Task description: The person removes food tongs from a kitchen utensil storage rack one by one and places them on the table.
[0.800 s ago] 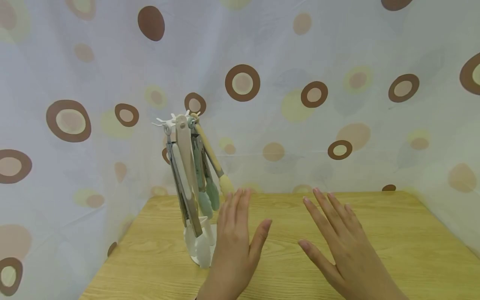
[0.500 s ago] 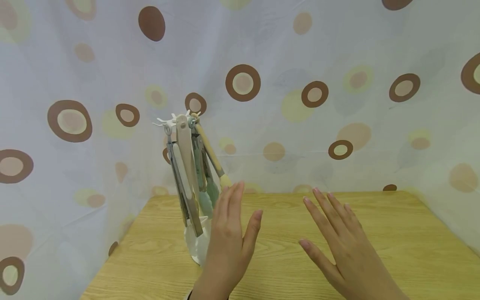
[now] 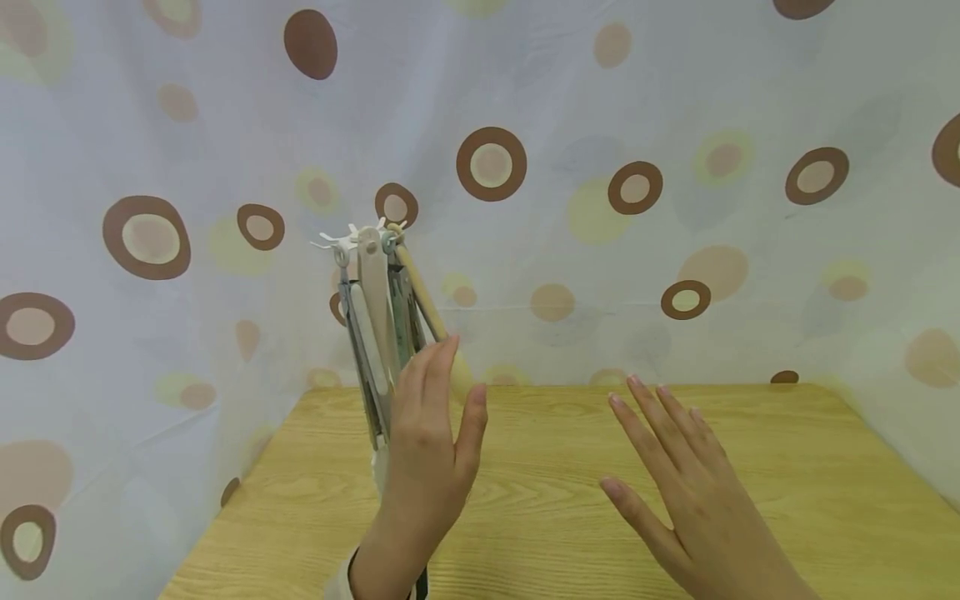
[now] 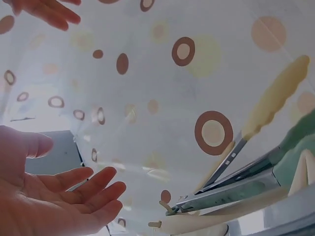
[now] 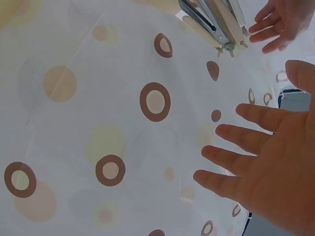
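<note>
A white hooked rack (image 3: 352, 236) rises on the person's left, its prongs spread at the top like a small crown, its lower part largely hidden in the head view. Long kitchen tongs hang from it by their handle ends, presumably so that several share one narrow footprint with their heads down. At the front are beige, flat-handled tongs (image 3: 377, 308); outside them, metal tongs with a whitish grip (image 3: 370, 337). Beyond the beige pair come green-and-metal tongs (image 3: 401, 317) and yellow tongs with a scalloped head (image 4: 275, 98), which slant outward, probably because their neighbours crowd the middle.

The left hand (image 3: 425, 433) is nearest. It overlaps the rack in the head view, but both wrist views show it beside the tongs, with a gap between. Its fingers are loosely extended, thumb apart, grasping nothing. The right hand (image 3: 697, 492) is well apart from the rack, fingers fanned and thumb wide, also without a hold; it seems merely held ready in the air.

Below is a light wood-grain counter (image 3: 570, 475). Behind hangs a white curtain with brown, peach and yellow ovals (image 3: 540, 92), likely a plain screen around the workspace.
</note>
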Available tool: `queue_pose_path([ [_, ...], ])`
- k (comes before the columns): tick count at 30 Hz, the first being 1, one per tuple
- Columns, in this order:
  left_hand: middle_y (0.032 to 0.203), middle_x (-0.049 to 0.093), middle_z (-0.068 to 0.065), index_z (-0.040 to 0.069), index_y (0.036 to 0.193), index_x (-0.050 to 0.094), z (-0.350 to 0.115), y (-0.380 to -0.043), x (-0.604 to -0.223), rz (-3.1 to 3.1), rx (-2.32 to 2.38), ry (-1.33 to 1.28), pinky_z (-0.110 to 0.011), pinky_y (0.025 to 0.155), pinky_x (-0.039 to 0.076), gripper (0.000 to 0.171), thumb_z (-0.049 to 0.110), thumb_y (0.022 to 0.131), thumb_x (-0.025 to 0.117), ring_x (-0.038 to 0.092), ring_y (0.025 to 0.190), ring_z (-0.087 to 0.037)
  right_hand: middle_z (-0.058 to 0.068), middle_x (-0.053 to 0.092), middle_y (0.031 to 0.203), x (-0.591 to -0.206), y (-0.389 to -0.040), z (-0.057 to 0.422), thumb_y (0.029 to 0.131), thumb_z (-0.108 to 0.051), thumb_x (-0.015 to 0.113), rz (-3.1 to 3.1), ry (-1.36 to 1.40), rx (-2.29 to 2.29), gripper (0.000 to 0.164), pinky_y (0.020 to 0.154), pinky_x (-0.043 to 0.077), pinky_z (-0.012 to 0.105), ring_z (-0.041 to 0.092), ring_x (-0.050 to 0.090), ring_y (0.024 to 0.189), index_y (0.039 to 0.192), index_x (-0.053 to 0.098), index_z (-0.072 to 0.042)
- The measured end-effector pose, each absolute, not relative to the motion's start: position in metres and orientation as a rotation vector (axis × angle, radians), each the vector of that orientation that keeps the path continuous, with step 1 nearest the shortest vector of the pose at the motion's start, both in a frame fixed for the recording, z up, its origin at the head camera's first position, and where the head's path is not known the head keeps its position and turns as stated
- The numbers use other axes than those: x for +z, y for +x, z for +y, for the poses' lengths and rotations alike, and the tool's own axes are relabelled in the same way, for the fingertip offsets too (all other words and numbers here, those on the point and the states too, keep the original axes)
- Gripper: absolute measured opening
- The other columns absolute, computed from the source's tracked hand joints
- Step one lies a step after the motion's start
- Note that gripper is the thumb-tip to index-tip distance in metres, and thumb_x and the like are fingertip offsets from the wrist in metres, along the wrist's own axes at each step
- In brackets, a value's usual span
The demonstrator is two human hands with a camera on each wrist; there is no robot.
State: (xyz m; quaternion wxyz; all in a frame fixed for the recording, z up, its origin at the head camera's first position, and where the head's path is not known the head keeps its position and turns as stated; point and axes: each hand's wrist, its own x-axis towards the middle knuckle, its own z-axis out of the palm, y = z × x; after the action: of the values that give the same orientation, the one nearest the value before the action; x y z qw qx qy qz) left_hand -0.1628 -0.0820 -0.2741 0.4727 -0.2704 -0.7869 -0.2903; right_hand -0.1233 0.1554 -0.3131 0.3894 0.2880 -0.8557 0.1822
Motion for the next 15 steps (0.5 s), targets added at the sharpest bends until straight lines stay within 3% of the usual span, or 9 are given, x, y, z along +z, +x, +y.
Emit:
queue_pose_path([
  [7,0.128,0.052,-0.021,-0.005,0.134,0.047,-0.098,-0.170,-0.264,-1.855,-0.681,-0.633,-0.051,0.101,0.036,0.048,0.031,0.104,0.038,0.047,0.123,-0.037,0.011,0.026,0.156,-0.315,-0.124,0.155,0.102,-0.049,0.034,-2.195,0.725,0.469,0.064,0.117,0.006,0.035,0.031,0.021,0.144,0.149,0.033,-0.006],
  [15,0.125,0.052,-0.024,-0.008,0.131,0.048,-0.123,-0.180,-0.248,-1.764,-0.711,-0.560,-0.048,0.100,0.035,0.040,0.016,0.099,0.046,0.047,0.117,-0.039,0.008,0.023,0.158,-0.315,-0.123,0.155,0.100,-0.043,0.046,-2.230,0.712,0.467,0.063,0.117,0.006,0.035,0.030,0.019,0.144,0.150,0.031,-0.009],
])
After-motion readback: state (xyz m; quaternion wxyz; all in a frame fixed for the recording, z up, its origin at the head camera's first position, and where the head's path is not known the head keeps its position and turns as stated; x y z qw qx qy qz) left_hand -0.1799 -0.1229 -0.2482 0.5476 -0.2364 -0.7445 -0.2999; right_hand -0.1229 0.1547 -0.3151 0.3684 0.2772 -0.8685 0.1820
